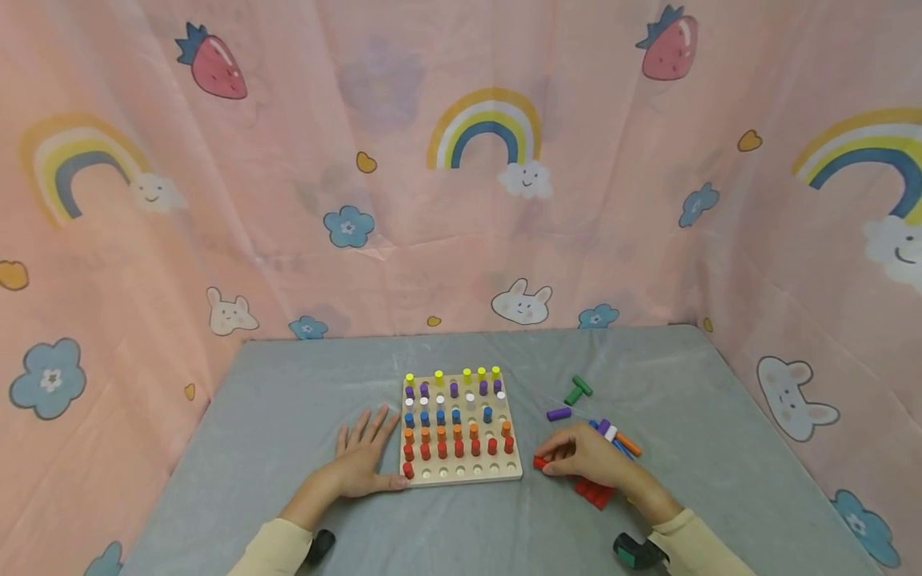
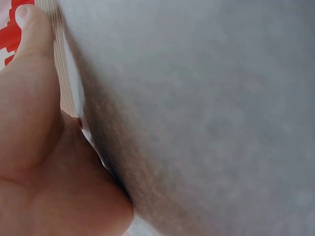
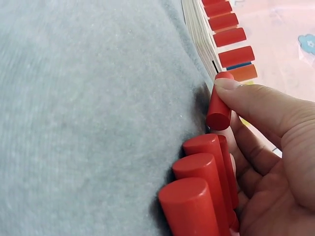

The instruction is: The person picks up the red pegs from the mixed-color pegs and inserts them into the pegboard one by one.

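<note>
Busy R side of the tabletop (image 1: pixel 709 400): 2 green pegs (image 1: pixel 573 396) at the back, a purple peg (image 1: pixel 559 414) nearer, an orange peg (image 1: pixel 628 443) just past the R hand (image 1: pixel 585 456), loose red pegs (image 1: pixel 594 494) bunched by its palm. And there's the held peg (image 1: pixel 539 463), red, pinched b/w R thumb & fingers, just R of the pegboard (image 1: pixel 468 480)! L hand (image 1: pixel 363 462): fingers spread, gripping nothing, thumb at the board's near-L corner.
</note>
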